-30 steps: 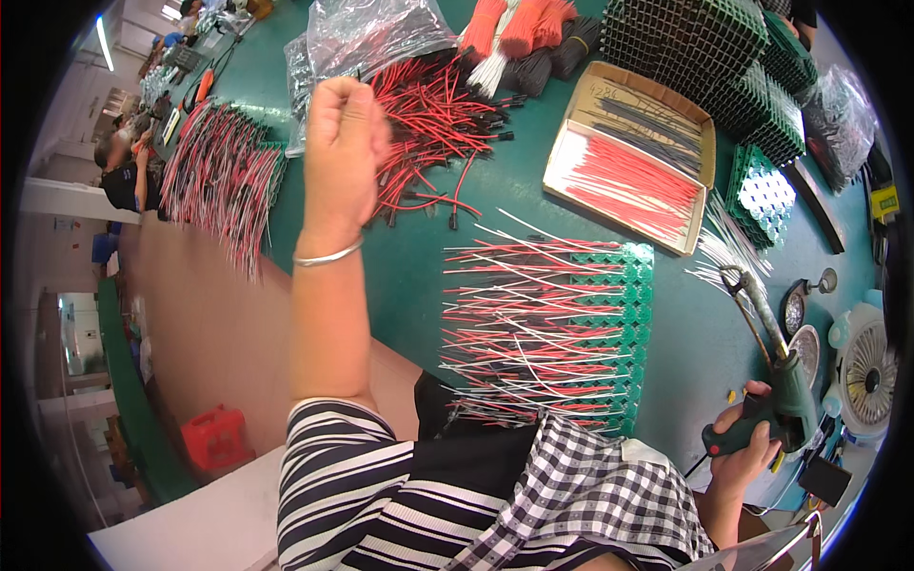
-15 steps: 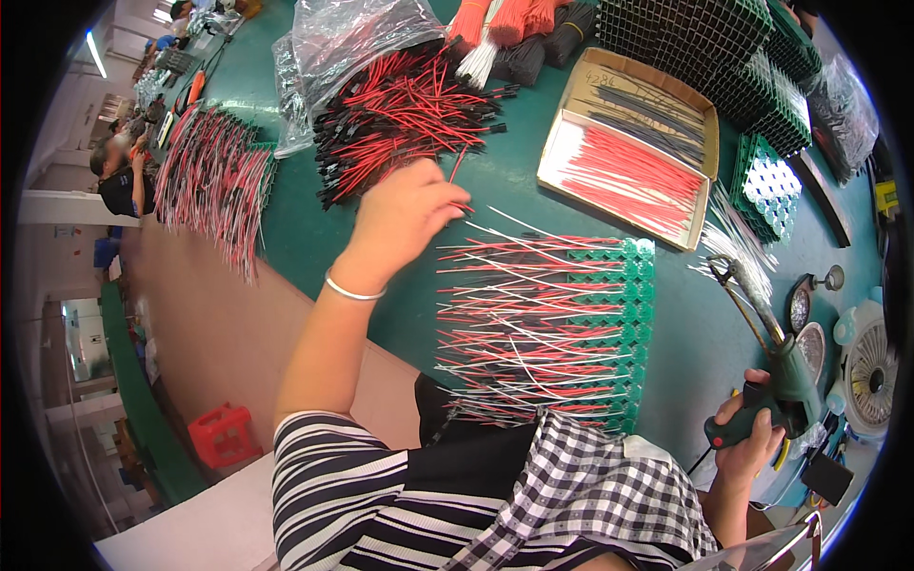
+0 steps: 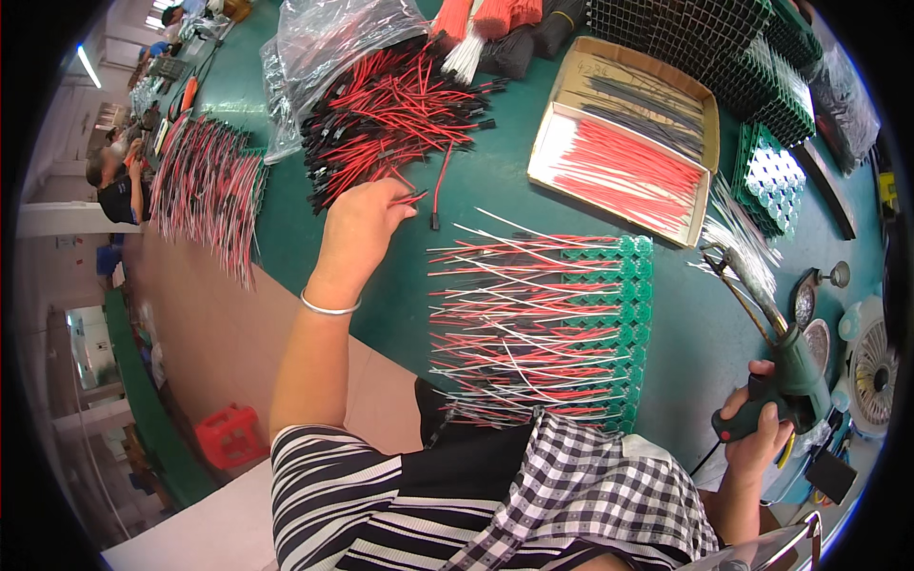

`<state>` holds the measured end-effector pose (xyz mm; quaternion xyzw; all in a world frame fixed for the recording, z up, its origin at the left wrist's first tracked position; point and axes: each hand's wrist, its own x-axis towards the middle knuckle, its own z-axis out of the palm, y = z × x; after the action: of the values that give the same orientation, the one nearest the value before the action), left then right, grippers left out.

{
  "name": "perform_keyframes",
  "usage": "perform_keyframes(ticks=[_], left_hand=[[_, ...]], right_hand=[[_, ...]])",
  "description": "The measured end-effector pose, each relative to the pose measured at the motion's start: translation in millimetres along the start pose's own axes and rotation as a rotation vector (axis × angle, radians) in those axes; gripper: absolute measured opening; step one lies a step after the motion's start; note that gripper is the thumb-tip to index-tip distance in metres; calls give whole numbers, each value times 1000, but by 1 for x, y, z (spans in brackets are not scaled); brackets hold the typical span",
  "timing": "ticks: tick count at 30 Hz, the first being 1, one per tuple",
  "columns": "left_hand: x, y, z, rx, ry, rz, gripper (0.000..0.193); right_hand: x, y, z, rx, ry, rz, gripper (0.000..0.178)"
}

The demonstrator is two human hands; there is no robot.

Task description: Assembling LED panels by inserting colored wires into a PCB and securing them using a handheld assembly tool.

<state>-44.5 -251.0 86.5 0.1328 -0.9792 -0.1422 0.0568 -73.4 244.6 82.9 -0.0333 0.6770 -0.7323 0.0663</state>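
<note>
The left hand point(image 3: 360, 224) of the person is nearly closed, with the thumb and the forefinger pinched together on a red lead point(image 3: 409, 198); whether it is one lead or a few, the view is too small to say with certainty. This hand is at the near edge of a pile of red leads point(image 3: 400, 105) with black ends. The right hand point(image 3: 757, 438) is wrapped around the handle of a green and black gun-shaped tool point(image 3: 802, 376), whose bent metal tip points away from the person.

Compared with half a second ago, the left hand has moved toward the left, and a loose lead point(image 3: 441, 186), whose lower end was behind the fingers, now shows fully, lying apart from them. The right hand keeps the same grip.

In front of the person, on the green worktop point(image 3: 500, 162), lies a panel of green boards point(image 3: 636, 305), with red and white wires point(image 3: 524, 314) stretching to the left from it. Beyond this panel is an open cardboard box point(image 3: 550, 143) with red and black wires. A clear plastic bag point(image 3: 338, 43) covers the far part of the pile, and the left hand hides a little of its near edge.
</note>
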Motion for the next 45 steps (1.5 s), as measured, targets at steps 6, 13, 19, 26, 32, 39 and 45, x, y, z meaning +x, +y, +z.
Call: perform_keyframes(ticks=[6, 13, 19, 26, 32, 39, 45], left_hand=[[23, -9, -5, -72, -175, -56, 20], [19, -4, -10, 112, -164, 28, 18], [22, 84, -34, 46, 49, 370, 15], [22, 162, 26, -136, -65, 740, 23], [26, 163, 50, -184, -50, 694, 30], [28, 163, 60, -198, -16, 673, 28], [28, 161, 66, -229, -6, 678, 29]], right_hand=[[33, -17, 3, -146, -62, 16, 63], [72, -36, -10, -286, -236, 0, 62], [74, -49, -3, -216, -223, 114, 70], [48, -26, 2, -36, -145, 219, 68], [28, -12, 6, -134, -258, 277, 62], [40, -18, 30, -221, -334, 193, 32], [39, 2, 26, -464, -419, -62, 40]])
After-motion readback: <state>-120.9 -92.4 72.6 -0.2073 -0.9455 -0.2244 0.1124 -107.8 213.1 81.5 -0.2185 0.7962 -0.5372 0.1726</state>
